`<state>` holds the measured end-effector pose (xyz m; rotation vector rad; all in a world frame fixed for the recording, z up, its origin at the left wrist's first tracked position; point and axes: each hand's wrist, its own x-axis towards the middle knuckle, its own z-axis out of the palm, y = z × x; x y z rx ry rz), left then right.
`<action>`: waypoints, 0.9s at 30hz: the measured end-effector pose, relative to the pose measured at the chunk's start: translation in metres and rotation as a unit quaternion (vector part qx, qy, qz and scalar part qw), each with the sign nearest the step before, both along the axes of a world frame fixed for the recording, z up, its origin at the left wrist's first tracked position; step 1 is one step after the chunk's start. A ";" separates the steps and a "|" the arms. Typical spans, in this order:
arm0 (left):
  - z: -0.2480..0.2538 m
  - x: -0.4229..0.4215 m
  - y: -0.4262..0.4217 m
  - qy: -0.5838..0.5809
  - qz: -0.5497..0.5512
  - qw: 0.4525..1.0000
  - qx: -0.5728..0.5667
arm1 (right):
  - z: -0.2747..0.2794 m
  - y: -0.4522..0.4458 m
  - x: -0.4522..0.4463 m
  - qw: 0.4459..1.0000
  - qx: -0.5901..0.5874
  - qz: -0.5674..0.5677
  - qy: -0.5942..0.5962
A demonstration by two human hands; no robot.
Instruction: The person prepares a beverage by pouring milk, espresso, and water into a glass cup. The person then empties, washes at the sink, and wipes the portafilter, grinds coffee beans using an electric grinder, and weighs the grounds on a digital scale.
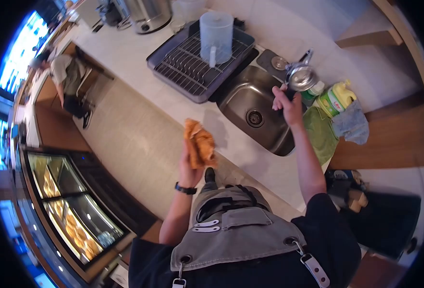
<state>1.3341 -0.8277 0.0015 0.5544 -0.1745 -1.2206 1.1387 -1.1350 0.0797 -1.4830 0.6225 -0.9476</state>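
My left hand [189, 165] is wrapped round a crumpled orange cloth [200, 144], held up in front of the counter's edge. Over the right side of the steel sink [240, 96], my right hand [288, 103] grips the black handle of a portafilter [302, 78]. Its round metal head points away from me, close to the faucet [309, 55], and part of the handle is hidden by my fingers. The sink's drain shows below and left of that hand.
A dish rack [173, 72] left of the sink bears an upturned clear pitcher [216, 38]. Right of the sink are a yellow soap bottle [337, 100], a green cloth [320, 134] and a blue cloth [351, 126]. Another person [67, 79] is at the far left, beyond a pastry case [72, 206].
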 end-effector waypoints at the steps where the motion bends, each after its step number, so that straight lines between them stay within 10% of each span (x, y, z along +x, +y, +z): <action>1: 0.012 -0.006 0.020 -0.008 0.067 0.997 0.039 | -0.037 0.003 0.007 0.996 0.010 -0.085 0.027; 4: 0.021 -0.024 0.092 -0.007 0.110 0.994 -0.002 | -0.174 -0.020 -0.009 0.907 0.233 0.041 0.349; 8: 0.043 -0.081 0.159 -0.074 0.254 0.960 0.089 | -0.209 -0.022 -0.028 0.928 0.039 -0.036 0.370; 17: 0.042 -0.193 0.224 0.019 0.460 0.877 0.139 | -0.006 -0.050 -0.006 0.997 0.015 0.070 0.011; 20: 0.045 -0.206 0.227 -0.004 0.479 0.859 0.183 | -0.076 -0.024 0.004 0.997 0.047 0.027 -0.047; 22: 0.047 -0.211 0.231 -0.004 0.475 0.853 0.217 | -0.183 -0.034 -0.006 0.964 0.063 0.075 0.247; 27: 0.041 -0.190 0.209 -0.007 0.468 0.844 0.262 | -0.230 -0.003 -0.043 0.956 0.041 0.056 0.285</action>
